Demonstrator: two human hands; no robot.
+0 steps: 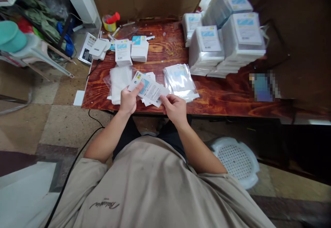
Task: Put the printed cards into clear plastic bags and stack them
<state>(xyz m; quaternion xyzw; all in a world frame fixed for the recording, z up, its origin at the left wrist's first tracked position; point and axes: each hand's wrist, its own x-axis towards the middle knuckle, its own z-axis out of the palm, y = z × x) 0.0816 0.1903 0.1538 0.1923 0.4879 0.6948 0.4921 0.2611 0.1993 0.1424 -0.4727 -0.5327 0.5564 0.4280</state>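
Observation:
My left hand (128, 100) and my right hand (174, 108) both grip a white printed card (148, 88) with a blue patch, held just above the near edge of the wooden table (222, 97). The left thumb presses on the card's left end; the right fingers pinch its lower right corner. Under the card lie a few more cards. A pile of clear plastic sleeves (180, 80) lies right of the card. A stack of white sheets in clear wrap (119, 81) lies to the left.
Tall stacks of packed white packets (227, 38) fill the table's right back. Two smaller packet stacks (131, 50) stand at the back left beside a white device (99, 47) and a yellow cup (110, 24). A white plastic stool (236, 159) stands under the table.

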